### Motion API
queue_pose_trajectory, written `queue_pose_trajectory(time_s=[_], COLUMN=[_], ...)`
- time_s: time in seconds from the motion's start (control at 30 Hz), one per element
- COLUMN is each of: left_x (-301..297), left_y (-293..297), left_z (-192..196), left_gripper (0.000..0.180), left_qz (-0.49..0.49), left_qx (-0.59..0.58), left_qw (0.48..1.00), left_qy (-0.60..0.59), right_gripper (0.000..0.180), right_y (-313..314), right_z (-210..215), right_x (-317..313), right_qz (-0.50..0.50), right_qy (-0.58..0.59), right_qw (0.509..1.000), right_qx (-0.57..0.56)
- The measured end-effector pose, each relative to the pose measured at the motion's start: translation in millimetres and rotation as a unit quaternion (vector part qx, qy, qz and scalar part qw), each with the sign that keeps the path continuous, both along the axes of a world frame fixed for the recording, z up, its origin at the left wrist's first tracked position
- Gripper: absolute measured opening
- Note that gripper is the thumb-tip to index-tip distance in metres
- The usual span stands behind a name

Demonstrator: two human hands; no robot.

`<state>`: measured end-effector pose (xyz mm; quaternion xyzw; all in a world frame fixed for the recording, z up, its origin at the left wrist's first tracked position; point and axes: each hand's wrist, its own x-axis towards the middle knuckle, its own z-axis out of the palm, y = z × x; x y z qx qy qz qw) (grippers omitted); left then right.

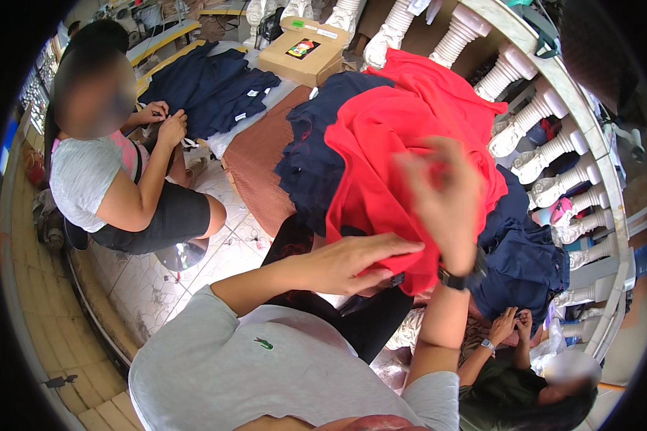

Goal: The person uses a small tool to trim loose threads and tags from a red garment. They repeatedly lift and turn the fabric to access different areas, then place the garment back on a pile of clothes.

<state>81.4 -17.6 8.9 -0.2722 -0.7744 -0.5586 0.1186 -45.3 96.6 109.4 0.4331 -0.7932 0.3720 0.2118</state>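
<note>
A large piece of red cloth [388, 129] lies draped in folds over a pile of dark navy garments [309, 158] in front of me. My left hand [349, 262] has the near edge of the red cloth between its straight fingers and thumb, above my lap. My right hand [442, 197] is raised over the red cloth, right of my left hand. Motion smears its fingers, so whether it holds anything is unclear. A dark watch [464, 273] is on my right wrist.
A person [108, 172] sits at left, handling dark cloth beside more navy garments [208, 90]. Another person's hands [510, 327] work at the lower right. A cardboard box [302, 54] stands at the back. White balusters [546, 108] curve along the right side.
</note>
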Motion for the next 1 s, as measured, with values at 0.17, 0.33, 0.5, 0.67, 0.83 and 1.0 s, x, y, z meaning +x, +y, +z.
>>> queue_pose_trajectory(time_s=[0.17, 0.33, 0.5, 0.67, 0.83, 1.0], left_x=[-5.6, -55.1, -133.9, -214.3, -219.5, -185.6], left_y=[-38.5, -106.6, -96.1, -111.9, -97.7, -73.8], left_z=[-14.0, -27.6, 19.2, 91.8, 171.2, 111.1], left_gripper=[0.025, 0.061, 0.044, 0.043, 0.060, 0.065], left_qz=[0.084, 0.490, 0.419, 0.409, 0.293, 0.165], left_qx=[0.049, -0.044, 0.006, -0.073, 0.000, -0.275], left_qw=[0.989, 0.859, 0.905, 0.908, 0.886, 0.926], left_qy=[0.108, 0.141, 0.067, 0.055, 0.359, 0.200], right_gripper=[0.036, 0.018, 0.019, 0.015, 0.010, 0.024], right_y=[-50.9, -55.3, -55.6, -5.3, 58.7, 141.6], right_z=[-73.1, -57.6, -32.2, 78.0, 113.3, 2.9], right_x=[-30.1, -44.6, -98.1, -156.3, -109.3, -123.3], right_qz=[0.013, 0.082, 0.084, -0.063, -0.069, -0.111], right_qy=[0.038, -0.158, -0.165, 0.119, 0.164, 0.017], right_qw=[0.976, 0.981, 0.975, 0.963, 0.950, 0.985], right_qx=[0.212, 0.075, -0.124, -0.233, -0.257, -0.129])
